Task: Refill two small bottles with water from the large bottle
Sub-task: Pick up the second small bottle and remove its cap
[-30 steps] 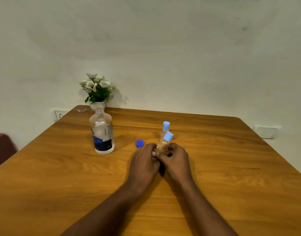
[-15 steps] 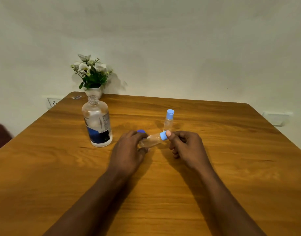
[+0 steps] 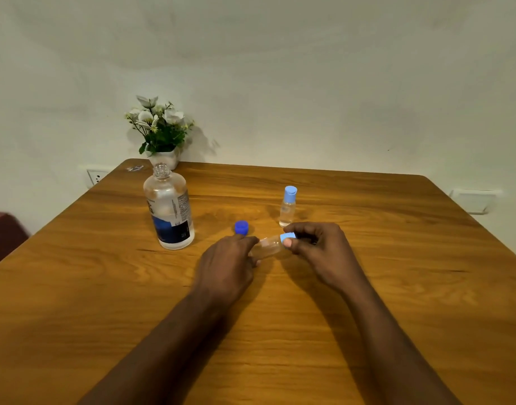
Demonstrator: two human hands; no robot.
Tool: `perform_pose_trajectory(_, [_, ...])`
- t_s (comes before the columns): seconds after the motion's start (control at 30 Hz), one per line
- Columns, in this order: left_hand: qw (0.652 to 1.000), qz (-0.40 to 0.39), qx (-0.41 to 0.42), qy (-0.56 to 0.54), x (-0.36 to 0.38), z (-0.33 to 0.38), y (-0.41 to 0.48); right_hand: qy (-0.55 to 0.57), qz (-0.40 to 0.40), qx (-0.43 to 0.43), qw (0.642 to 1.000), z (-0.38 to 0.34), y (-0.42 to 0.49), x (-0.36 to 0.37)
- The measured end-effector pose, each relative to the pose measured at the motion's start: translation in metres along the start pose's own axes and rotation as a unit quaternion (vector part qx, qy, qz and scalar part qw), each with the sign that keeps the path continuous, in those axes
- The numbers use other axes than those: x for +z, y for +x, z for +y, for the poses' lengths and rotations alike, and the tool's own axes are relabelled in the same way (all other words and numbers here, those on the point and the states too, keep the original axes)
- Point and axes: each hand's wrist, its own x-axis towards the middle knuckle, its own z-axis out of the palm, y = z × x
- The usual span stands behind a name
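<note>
A small clear bottle (image 3: 269, 247) lies tilted almost flat between my hands, just above the wooden table (image 3: 397, 287). My left hand (image 3: 227, 267) grips its base end. My right hand (image 3: 321, 252) pinches its light-blue cap (image 3: 287, 237) between thumb and fingers. A second small bottle (image 3: 287, 207) with a light-blue cap stands upright just behind my right hand. The large clear bottle (image 3: 170, 209) with a blue label stands uncapped to the left. Its dark-blue cap (image 3: 241, 227) lies on the table beside my left hand.
A white pot of flowers (image 3: 162, 133) stands at the table's far left corner, against the wall. A wall socket (image 3: 96, 176) shows at the left and a white wall plate (image 3: 473, 200) at the right. A dark red object (image 3: 2, 235) is at the left edge.
The small bottle went from nearly upright to almost flat between my hands. My hands drew apart, left on the base, right on the cap. The camera view shifted.
</note>
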Motion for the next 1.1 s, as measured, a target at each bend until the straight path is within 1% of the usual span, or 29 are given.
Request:
perform_pose_trajectory(0.13, [1.000, 0.001, 0.004, -0.001, 0.0047, -0.0007, -0.0016, 0.005, -0.012, 0.006, 1.000, -0.0023, -0.0016, -0.0024])
perform_pose_trajectory(0.27, [1.000, 0.004, 0.001, 0.005, 0.0050, -0.0007, -0.0015, -0.022, 0.041, 0.031, 0.998, -0.0068, -0.0004, -0.0032])
perform_pose_trajectory(0.3, [1.000, 0.003, 0.001, 0.007, 0.0049, -0.0003, -0.0019, -0.032, 0.044, 0.030, 0.998, -0.0069, -0.0009, -0.0038])
perform_pose_trajectory(0.43, [1.000, 0.004, 0.004, 0.011, 0.0038, 0.0001, -0.0031, -0.068, 0.026, 0.023, 0.997, -0.0057, -0.0031, -0.0025])
perform_pose_trajectory(0.6, [1.000, 0.006, -0.009, 0.005, 0.0027, -0.0011, -0.0031, 0.004, -0.034, 0.026, 0.999, -0.0023, 0.0004, -0.0105])
perform_pose_trajectory(0.67, [1.000, 0.006, -0.006, 0.003, 0.0029, -0.0002, -0.0031, 0.005, -0.026, 0.035, 0.999, -0.0045, -0.0011, -0.0101])
perform_pose_trajectory(0.73, [1.000, 0.008, -0.003, 0.000, 0.0026, 0.0009, -0.0034, -0.028, 0.000, 0.046, 0.999, -0.0056, -0.0016, -0.0079])
perform_pose_trajectory(0.8, [1.000, 0.009, -0.004, 0.002, 0.0021, 0.0019, -0.0037, -0.063, 0.007, 0.052, 0.997, -0.0055, -0.0023, -0.0072])
perform_pose_trajectory(0.93, [1.000, 0.007, -0.003, 0.006, 0.0015, 0.0022, -0.0039, -0.074, -0.038, 0.055, 0.995, -0.0061, -0.0034, -0.0075])
perform_pose_trajectory(1.1, [1.000, 0.010, -0.011, 0.005, 0.0002, -0.0011, -0.0033, -0.027, -0.074, 0.046, 0.996, -0.0042, -0.0006, -0.0098])
